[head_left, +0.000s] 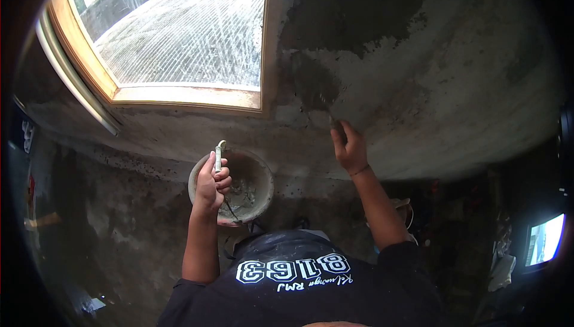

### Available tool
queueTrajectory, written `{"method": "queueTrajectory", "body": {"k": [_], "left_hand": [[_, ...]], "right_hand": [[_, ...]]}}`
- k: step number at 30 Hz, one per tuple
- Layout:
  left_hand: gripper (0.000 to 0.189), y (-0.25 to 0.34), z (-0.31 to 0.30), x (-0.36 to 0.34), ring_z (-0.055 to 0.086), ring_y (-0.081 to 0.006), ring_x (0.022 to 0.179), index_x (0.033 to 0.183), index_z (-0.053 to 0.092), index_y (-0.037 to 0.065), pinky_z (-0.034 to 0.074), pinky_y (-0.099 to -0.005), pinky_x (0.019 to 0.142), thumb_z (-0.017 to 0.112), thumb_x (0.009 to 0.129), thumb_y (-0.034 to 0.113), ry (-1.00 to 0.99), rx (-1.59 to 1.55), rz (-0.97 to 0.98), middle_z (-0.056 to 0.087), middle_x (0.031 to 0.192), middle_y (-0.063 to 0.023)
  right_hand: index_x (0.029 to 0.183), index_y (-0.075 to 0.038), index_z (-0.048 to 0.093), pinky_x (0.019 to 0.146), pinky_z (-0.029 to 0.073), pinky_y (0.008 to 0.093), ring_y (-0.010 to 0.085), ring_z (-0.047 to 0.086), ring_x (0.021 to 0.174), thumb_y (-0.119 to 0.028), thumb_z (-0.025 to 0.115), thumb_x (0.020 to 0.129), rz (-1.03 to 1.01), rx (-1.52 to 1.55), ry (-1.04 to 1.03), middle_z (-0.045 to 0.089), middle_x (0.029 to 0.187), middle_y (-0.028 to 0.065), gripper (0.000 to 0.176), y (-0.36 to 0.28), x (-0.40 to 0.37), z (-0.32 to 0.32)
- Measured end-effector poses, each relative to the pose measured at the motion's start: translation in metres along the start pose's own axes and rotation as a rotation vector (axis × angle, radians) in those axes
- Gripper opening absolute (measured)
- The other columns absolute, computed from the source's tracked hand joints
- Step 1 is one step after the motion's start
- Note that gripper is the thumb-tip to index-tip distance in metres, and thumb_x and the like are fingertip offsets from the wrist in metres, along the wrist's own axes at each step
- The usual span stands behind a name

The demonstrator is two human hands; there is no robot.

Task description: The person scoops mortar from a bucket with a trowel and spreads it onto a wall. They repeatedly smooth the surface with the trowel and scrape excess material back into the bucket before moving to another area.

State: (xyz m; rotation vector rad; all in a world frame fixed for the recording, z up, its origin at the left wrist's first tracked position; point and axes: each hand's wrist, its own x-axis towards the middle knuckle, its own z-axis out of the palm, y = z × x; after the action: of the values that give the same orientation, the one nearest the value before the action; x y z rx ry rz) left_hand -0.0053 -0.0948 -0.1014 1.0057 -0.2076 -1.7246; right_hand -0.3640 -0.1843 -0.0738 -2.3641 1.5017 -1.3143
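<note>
My left hand (pixel 210 184) is closed around the pale handle (pixel 218 158) of a tool with a curved, hook-like top. The rest of that tool is mostly hidden; a thin dark length shows below the fist. Behind this hand is a round basin (pixel 267 174) with grey, wet-looking residue inside. My right hand (pixel 350 149) grips a trowel (pixel 332 122) by its handle, up at the wall. The trowel's blade is hard to tell from the dark wet mortar (pixel 314 81) around it.
A wood-framed window (pixel 191 97) fills the upper left, beside a larger dark plaster patch (pixel 359 7) on the grey wall (pixel 454 99). A bucket (pixel 408 212) stands behind my right forearm. A bright opening (pixel 545 240) shows at far right.
</note>
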Motion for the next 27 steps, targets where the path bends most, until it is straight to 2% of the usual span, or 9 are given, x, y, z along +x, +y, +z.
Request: {"method": "queueTrajectory", "body": {"k": [3, 8, 14, 18, 21, 23, 27], "left_hand": [[0.040, 0.000, 0.003, 0.000, 0.023, -0.0027, 0.042, 0.100, 0.052, 0.011, 0.016, -0.0213, 0.041, 0.044, 0.102, 0.049, 0.014, 0.047, -0.002, 0.030, 0.056, 0.0093], [0.039, 0.001, 0.004, 0.002, 0.023, -0.0027, 0.043, 0.100, 0.052, 0.011, 0.016, -0.0212, 0.041, 0.044, 0.102, 0.049, -0.004, 0.055, -0.012, 0.030, 0.056, 0.0096], [0.040, 0.001, 0.002, 0.003, 0.023, -0.0028, 0.043, 0.100, 0.052, 0.011, 0.017, -0.0212, 0.041, 0.043, 0.102, 0.050, -0.023, 0.050, -0.006, 0.030, 0.056, 0.0097], [0.039, 0.003, 0.003, 0.001, 0.023, -0.0028, 0.042, 0.100, 0.053, 0.011, 0.017, -0.0210, 0.040, 0.044, 0.102, 0.049, -0.008, 0.048, -0.001, 0.030, 0.056, 0.0095], [0.039, 0.004, 0.002, 0.000, 0.022, -0.0028, 0.042, 0.099, 0.053, 0.011, 0.016, -0.0211, 0.040, 0.044, 0.102, 0.049, 0.007, 0.040, 0.001, 0.030, 0.055, 0.0094], [0.039, 0.004, 0.004, -0.003, 0.023, -0.0028, 0.042, 0.099, 0.053, 0.011, 0.016, -0.0211, 0.040, 0.044, 0.102, 0.049, 0.009, 0.040, 0.005, 0.030, 0.055, 0.0095], [0.040, 0.002, 0.002, 0.000, 0.023, -0.0029, 0.042, 0.098, 0.054, 0.011, 0.016, -0.0212, 0.040, 0.044, 0.102, 0.049, -0.008, 0.026, -0.001, 0.030, 0.055, 0.0098]], "right_hand": [[0.114, 0.005, 0.060, 0.069, 0.054, 0.0424, 0.0419, 0.068, 0.080, -0.026, 0.061, 0.095, 0.016, -0.030, -0.084, 0.068, 0.088, 0.0243, 0.035, 0.003, -0.007, -0.008], [0.114, 0.004, 0.058, 0.066, 0.053, 0.0404, 0.0395, 0.069, 0.076, -0.024, 0.056, 0.098, 0.117, 0.198, 0.066, 0.068, 0.084, 0.0213, 0.032, -0.025, 0.034, -0.021], [0.114, 0.004, 0.058, 0.063, 0.052, 0.0396, 0.0386, 0.068, 0.074, -0.027, 0.057, 0.098, 0.072, 0.157, 0.055, 0.067, 0.082, 0.0204, 0.035, -0.032, 0.068, -0.011], [0.112, 0.004, 0.059, 0.064, 0.053, 0.0408, 0.0392, 0.068, 0.074, -0.028, 0.057, 0.098, 0.033, 0.116, 0.098, 0.067, 0.083, 0.0213, 0.035, -0.021, 0.043, 0.008], [0.111, 0.005, 0.060, 0.065, 0.053, 0.0423, 0.0406, 0.068, 0.076, -0.027, 0.059, 0.097, 0.017, 0.029, 0.048, 0.067, 0.084, 0.0234, 0.035, -0.010, 0.011, 0.012], [0.111, 0.006, 0.060, 0.066, 0.053, 0.0429, 0.0416, 0.068, 0.078, -0.026, 0.060, 0.096, 0.078, 0.026, -0.046, 0.067, 0.085, 0.0253, 0.035, -0.005, -0.003, 0.008], [0.112, 0.005, 0.059, 0.066, 0.053, 0.0428, 0.0412, 0.068, 0.077, -0.025, 0.060, 0.095, 0.018, 0.040, 0.037, 0.067, 0.084, 0.0240, 0.035, -0.007, 0.006, 0.000]]}}
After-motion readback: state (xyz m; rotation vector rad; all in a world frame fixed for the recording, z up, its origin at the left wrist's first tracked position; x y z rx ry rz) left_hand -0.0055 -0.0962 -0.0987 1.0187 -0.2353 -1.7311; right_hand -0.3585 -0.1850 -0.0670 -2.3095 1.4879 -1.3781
